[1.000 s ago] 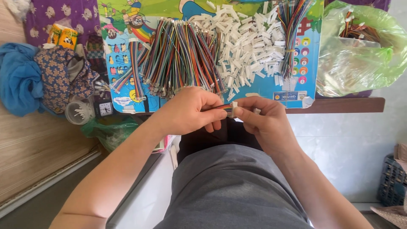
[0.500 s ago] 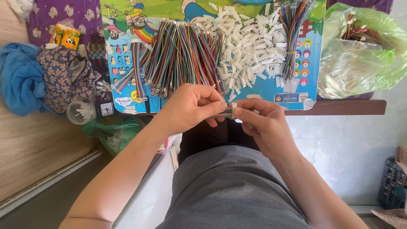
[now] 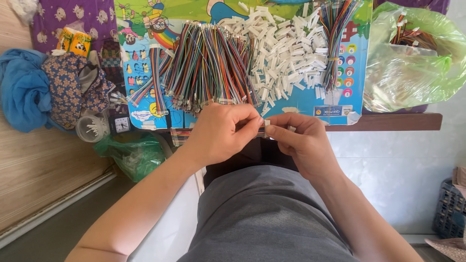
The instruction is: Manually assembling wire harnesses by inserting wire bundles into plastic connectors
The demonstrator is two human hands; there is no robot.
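1. Where the two hands meet, just below the near edge of the table (image 3: 388, 122), a small multicoloured wire piece (image 3: 262, 129) sits pinched between the fingertips of both.
2. Left hand (image 3: 221, 133): fingers curled closed, thumb and forefinger nipping the left end of the wire piece.
3. Right hand (image 3: 298, 140): fingers likewise closed, thumb and forefinger tips gripping the right end; its white tip shows just at the fingertips.
4. Grey garment (image 3: 267, 218) over the person's lap, directly under both hands.
5. Bundles of ribbon wires (image 3: 208, 68), multicoloured, fanned on the table just beyond the left hand.
6. Heap of white plastic connectors (image 3: 286, 53), beside those bundles and beyond the right hand.
7. Further wire bundle (image 3: 335, 34), at the right of the heap.
8. Colourful picture board (image 3: 145, 29) lying under wires and connectors.
9. Green plastic bag (image 3: 412, 68) holding more wired pieces, at far right.
10. Blue cloth (image 3: 22, 87) and patterned fabric (image 3: 68, 87), at far left, well apart from the hands.
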